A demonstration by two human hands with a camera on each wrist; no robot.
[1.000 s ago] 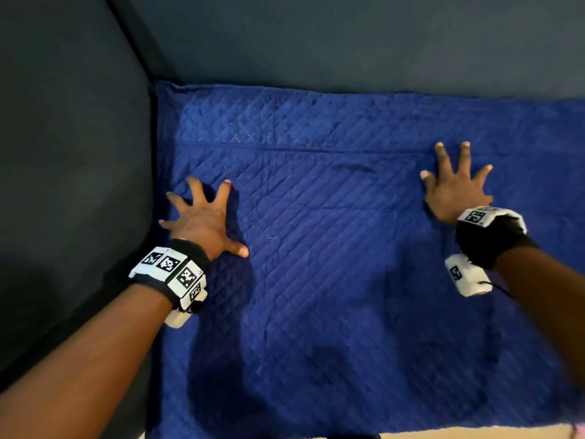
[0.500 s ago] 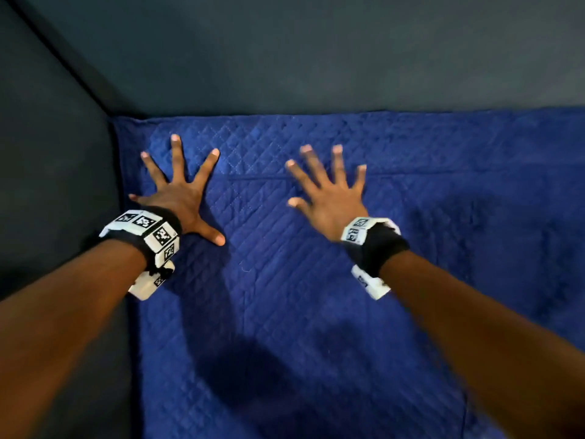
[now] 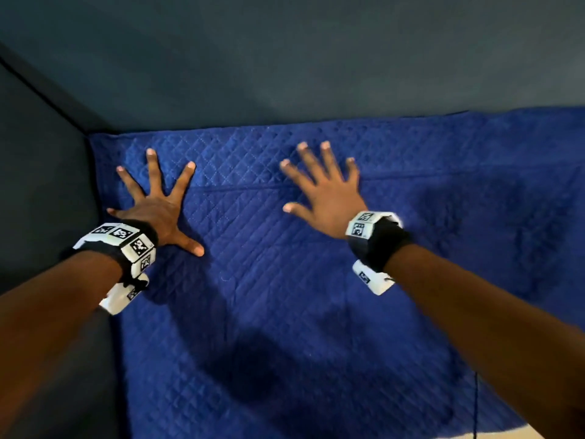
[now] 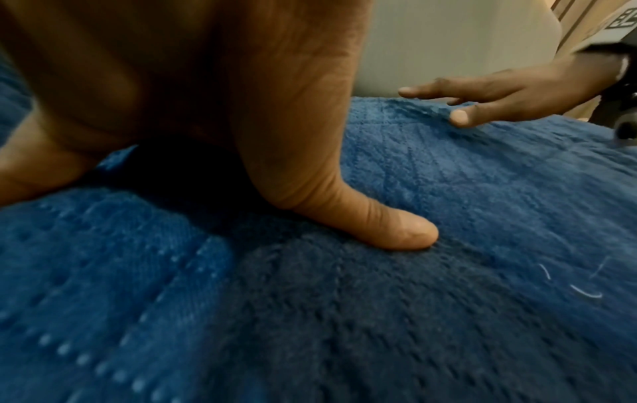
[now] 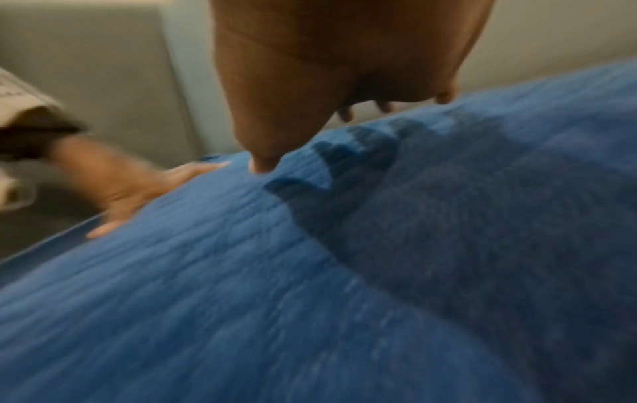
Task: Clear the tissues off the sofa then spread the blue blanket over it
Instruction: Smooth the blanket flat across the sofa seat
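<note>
Blanket lies flat on the sofa seat, far edge against the backrest, left edge against the left armrest. It covers the whole seat in view and runs off frame to the right. No tissues in any view, so the clearing step looks done; the step in hand is smoothing, the last part of the spread.

Left hand: fingers spread wide and straight, palm down on the blanket in the far-left corner. The left wrist view shows the thumb pressed into the fabric. It holds nothing, just pins the corner.

Right hand: fingers spread and straight, palm down, near the middle of the far edge, right of the left hand and apart from it. Both wrist views show it a little above the blanket or barely grazing it, with its shadow on the fabric; can't tell if the fingertips touch. Right wrist view is motion-blurred.

A fold line runs left-right across the blanket near the far edge, passing under both hands.

Next move, as a guess: keep the left hand as anchor and sweep the right hand rightward along the far edge to flatten the fold line, with light flat-palm pressure. Too much drag could pull the left corner out of place. The right part of the blanket is out of frame and needs checking.
</note>
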